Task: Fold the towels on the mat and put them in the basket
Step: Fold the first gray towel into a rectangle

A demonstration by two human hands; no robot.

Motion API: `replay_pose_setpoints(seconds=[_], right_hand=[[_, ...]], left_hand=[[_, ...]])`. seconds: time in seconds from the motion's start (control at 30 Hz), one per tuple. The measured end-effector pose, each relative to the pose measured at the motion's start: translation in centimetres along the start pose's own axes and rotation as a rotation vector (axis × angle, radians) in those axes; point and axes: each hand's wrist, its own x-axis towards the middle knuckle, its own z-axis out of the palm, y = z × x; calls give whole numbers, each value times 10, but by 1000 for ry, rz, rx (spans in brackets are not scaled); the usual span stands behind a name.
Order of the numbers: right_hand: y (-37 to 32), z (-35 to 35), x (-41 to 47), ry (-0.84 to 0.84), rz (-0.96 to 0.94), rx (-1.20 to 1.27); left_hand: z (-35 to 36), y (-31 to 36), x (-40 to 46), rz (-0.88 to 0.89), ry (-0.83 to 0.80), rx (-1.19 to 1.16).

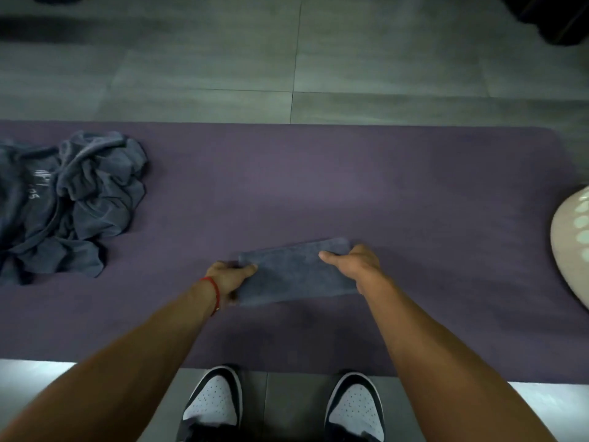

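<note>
While both hands, left (231, 279) and right (357, 266), grip the folded towel's (296, 272) ends near the mat's (414, 186) front edge, it looks soft, light; best held there.

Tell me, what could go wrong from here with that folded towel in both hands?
The folded towel is held only at its two ends, left hand and right hand; if either grip loosens, the fold may fall open. The basket sits at the far right edge of the mat, so the carry could disturb the fold. The crumpled pile still waits unfolded.
</note>
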Motion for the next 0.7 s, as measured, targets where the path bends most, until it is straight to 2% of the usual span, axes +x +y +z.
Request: replay_pose_setpoints(seconds=[0.07, 0.13, 0.27, 0.4, 0.5, 0.6, 0.7], right_hand=[[10, -7, -1, -30, 20, 111], [24, -14, -2, -66, 46, 235], [49, -57, 4, -55, 97, 584], [62, -126, 34, 75, 122, 789], [58, -168, 69, 282, 70, 769], [48, -205, 112, 454, 35, 716], [38, -244, 157, 628, -77, 507]], left_hand=[[0, 9, -8, -107, -127, -18], [5, 21, -9, -84, -171, -24], [39, 75, 5, 218, -152, 53], [121, 156, 18, 507, -145, 167], [188, 216, 38, 567, -139, 285], [240, 272, 68, 541, -156, 216], [279, 304, 93, 506, -149, 135]])
